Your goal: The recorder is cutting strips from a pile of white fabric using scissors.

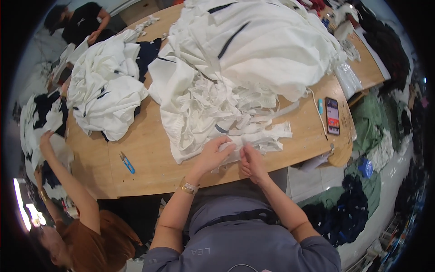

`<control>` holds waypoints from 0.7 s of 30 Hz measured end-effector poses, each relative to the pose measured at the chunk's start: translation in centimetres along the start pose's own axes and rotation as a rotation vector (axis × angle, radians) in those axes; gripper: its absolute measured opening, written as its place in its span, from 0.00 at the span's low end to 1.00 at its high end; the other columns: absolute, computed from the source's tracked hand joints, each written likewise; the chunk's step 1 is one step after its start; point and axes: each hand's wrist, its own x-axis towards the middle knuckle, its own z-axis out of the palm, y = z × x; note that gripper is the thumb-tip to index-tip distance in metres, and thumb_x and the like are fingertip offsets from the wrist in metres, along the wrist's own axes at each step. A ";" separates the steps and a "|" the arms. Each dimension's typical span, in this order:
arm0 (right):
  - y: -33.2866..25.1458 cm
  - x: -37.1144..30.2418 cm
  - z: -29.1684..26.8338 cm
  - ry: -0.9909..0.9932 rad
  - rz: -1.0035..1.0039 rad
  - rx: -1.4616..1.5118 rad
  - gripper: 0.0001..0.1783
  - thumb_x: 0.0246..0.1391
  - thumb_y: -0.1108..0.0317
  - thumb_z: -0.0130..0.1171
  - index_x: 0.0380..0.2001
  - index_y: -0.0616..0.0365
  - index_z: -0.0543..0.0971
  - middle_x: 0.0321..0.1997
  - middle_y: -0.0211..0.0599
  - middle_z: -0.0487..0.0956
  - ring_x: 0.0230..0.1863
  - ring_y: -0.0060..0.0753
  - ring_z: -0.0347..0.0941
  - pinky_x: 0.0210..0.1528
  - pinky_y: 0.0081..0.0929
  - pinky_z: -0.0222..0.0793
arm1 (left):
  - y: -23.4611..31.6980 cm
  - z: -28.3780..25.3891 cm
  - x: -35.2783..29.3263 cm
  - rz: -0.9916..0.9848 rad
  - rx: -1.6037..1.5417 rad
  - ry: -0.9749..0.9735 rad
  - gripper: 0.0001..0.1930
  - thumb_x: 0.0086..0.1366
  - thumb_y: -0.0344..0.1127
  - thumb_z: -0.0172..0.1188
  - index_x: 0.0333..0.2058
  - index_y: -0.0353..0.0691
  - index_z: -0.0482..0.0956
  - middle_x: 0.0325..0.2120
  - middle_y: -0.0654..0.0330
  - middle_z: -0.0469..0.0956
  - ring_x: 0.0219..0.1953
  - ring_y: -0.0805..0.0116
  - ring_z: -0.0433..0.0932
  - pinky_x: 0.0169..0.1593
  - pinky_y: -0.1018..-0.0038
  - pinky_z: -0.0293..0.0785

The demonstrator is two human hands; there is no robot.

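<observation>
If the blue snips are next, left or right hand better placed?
Left hand, probably: the blue snips lie off to its left on the table, while the right hand is farther away. Both hands are at the white fabric, so the left would likely need freeing first.

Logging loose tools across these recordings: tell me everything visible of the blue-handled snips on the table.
The snips have slim, dark, metal-looking blades and a bright blue, plastic-looking handle. They lie on the wooden tabletop, slanted, blades pointing away from the person and to the left. They are left of the person's left hand and nearer than the smaller white fabric pile. Only the tabletop touches them; how far the blades are open is too small to tell.
</observation>
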 end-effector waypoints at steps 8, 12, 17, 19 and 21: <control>-3.3 -0.4 -4.2 0.086 -0.350 0.256 0.25 0.57 0.42 0.33 0.23 0.50 0.68 0.07 0.19 0.50 0.04 0.14 0.40 0.06 0.14 0.37 | 3.0 -0.6 3.6 0.524 0.585 0.559 0.10 0.51 0.34 0.60 0.32 0.37 0.75 0.36 0.52 0.70 0.39 0.58 0.69 0.41 0.67 0.64; -4.4 -0.8 -5.1 0.027 -0.437 0.225 0.21 0.58 0.46 0.37 0.22 0.50 0.65 0.07 0.19 0.50 0.05 0.14 0.41 0.06 0.15 0.38 | 0.7 -3.2 5.5 0.311 0.972 0.746 0.08 0.49 0.34 0.59 0.29 0.39 0.74 0.30 0.56 0.71 0.40 0.58 0.67 0.43 0.67 0.61; -5.6 0.1 -3.3 0.113 -0.535 0.044 0.06 0.56 0.66 0.49 0.25 0.51 0.67 0.09 0.17 0.51 0.06 0.11 0.43 0.07 0.14 0.39 | 3.1 -3.7 4.6 0.492 0.871 0.718 0.10 0.50 0.36 0.60 0.29 0.38 0.74 0.22 0.60 0.73 0.33 0.61 0.70 0.36 0.69 0.63; -7.1 0.6 -0.5 0.086 -0.631 -0.254 0.05 0.53 0.71 0.51 0.35 0.54 0.70 0.11 0.16 0.55 0.07 0.09 0.46 0.08 0.12 0.39 | 6.9 -3.7 3.0 0.424 0.456 0.437 0.11 0.52 0.39 0.60 0.29 0.36 0.75 0.15 0.61 0.71 0.20 0.66 0.67 0.25 0.75 0.62; -8.8 0.9 3.2 -0.046 -0.651 -0.371 0.14 0.51 0.75 0.51 0.43 0.56 0.69 0.12 0.16 0.59 0.08 0.08 0.48 0.10 0.12 0.40 | 9.8 -3.7 1.1 0.437 0.394 0.380 0.11 0.53 0.39 0.60 0.29 0.36 0.75 0.13 0.61 0.69 0.16 0.70 0.63 0.22 0.77 0.59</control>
